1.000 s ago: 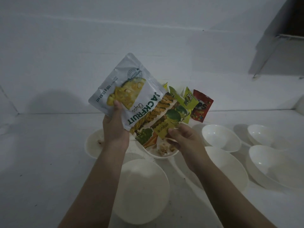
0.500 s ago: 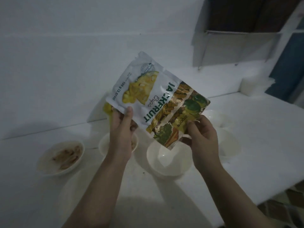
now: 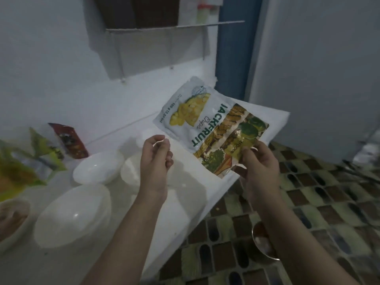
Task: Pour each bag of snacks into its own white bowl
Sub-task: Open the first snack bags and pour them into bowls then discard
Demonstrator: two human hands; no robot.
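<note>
- Crowding the white worktop [image 3: 51, 270] at left are several white bowls: a large one [image 3: 74, 214] nearest, a second [image 3: 96, 171] behind it, and a third [image 3: 131, 171] partly hidden by the left wrist.
- A bowl with brownish snacks [image 3: 12, 219] sits at the far left edge, cut off by the frame.
- Other snack packets stand blurred at the back left, among them a dark red packet [image 3: 71, 142] and a yellow-green packet [image 3: 44, 149].
- A wall shelf [image 3: 174, 27] hangs above; a patterned tile floor [image 3: 308, 202] lies past the worktop's right edge.
- The jackfruit chips bag [image 3: 207, 124] is held in the air above the worktop's right end, clear of every bowl.
- Its long axis runs diagonally, white end up toward the wall and left, patterned end down toward the right, printed face to the camera.
- The right hand [image 3: 259, 163] pinches the bag's lower patterned corner between thumb and fingers.
- The left hand [image 3: 157, 159] hovers just beside the bag, not touching it; its fingers [image 3: 159, 139] are curled loosely toward the thumb, holding nothing.
</note>
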